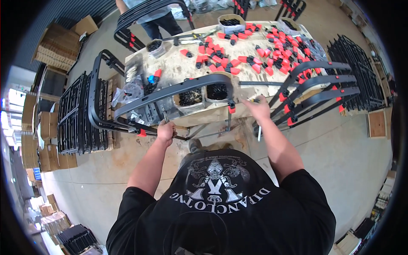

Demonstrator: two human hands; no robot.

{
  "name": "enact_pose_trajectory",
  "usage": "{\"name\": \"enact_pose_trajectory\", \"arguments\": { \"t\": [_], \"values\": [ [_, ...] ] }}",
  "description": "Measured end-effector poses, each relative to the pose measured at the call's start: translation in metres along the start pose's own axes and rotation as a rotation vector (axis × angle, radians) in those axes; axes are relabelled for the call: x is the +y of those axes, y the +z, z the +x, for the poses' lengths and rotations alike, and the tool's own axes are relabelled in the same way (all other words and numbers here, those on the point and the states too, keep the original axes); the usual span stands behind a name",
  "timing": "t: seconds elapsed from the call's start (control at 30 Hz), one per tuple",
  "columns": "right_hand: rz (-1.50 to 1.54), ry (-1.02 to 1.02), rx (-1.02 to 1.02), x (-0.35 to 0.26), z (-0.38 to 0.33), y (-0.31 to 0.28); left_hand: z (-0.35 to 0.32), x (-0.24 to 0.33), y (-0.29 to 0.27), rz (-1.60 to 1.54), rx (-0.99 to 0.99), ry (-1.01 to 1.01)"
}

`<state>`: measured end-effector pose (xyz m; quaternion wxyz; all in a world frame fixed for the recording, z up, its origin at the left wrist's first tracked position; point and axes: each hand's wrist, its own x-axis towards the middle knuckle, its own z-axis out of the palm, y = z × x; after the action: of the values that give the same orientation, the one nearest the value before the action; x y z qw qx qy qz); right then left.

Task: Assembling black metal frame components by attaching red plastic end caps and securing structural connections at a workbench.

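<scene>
Several flat black metal frames (76, 117) stand stacked at the left, near brown cardboard boxes (49, 127). A person (159, 23) beyond the table is cut off by the top edge. The left hand (166, 132) is curled closed around a slim metallic tool (165, 114), its lower part hidden by the fingers. Between the hands, a rounded black tubular frame (178, 90) stands at the table's near edge, partly covering two containers of small black parts (217, 91). The right hand (258, 109) is loosely bent by its right end; whether it grips anything, I cannot tell. Red-and-black plastic caps (216, 55) litter the stained, pale wooden tabletop (168, 63). Grey concrete floor (106, 170) surrounds it; curved black frames (316, 85) overlap its right side.
</scene>
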<state>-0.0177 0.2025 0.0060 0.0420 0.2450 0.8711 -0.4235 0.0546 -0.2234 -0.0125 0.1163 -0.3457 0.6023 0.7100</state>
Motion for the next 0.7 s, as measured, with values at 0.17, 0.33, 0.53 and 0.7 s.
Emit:
{"name": "enact_pose_trajectory", "arguments": {
  "t": [0.17,0.33,0.53,0.7],
  "values": [
    [0.126,0.033,-0.213,0.047,-0.039,-0.001,0.060,0.017,-0.029,0.054,0.027,0.045],
    [0.013,0.227,-0.621,0.048,-0.110,0.036,0.110,-0.014,-0.057,0.557,0.225,0.273],
    [0.059,0.030,-0.974,-0.039,-0.149,0.159,0.025,-0.026,-0.106,0.518,-0.031,0.389],
    [0.658,0.134,-0.916,-0.145,-0.145,0.258,-0.012,-0.058,-0.205,0.646,-0.169,0.231]
  ]
}}
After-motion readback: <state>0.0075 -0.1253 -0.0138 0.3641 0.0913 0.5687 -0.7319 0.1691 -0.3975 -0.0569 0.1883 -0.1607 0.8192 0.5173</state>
